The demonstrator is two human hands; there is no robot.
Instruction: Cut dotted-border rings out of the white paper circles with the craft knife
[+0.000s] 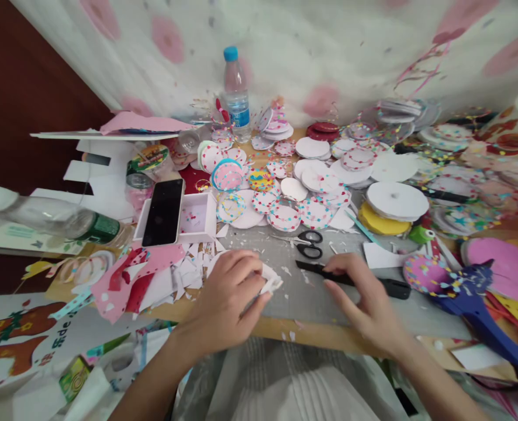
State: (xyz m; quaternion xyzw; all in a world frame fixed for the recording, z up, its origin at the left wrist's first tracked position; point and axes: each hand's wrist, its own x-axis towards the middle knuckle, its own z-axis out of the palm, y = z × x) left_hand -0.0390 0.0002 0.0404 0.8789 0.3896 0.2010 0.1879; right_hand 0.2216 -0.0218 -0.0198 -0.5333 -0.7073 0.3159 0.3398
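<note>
Has the right hand nearer, half open at the crosswise black cutter, the left hand closed around a white piece.

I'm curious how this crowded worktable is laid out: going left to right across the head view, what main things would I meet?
Lying clear bottle, black-screened phone, left hand, black-handled scissors, right hand, dark blue tool.

Soft, muted, diffuse light, faint shadows, slight overall blur, wide-angle stretching and smearing toward edges
</note>
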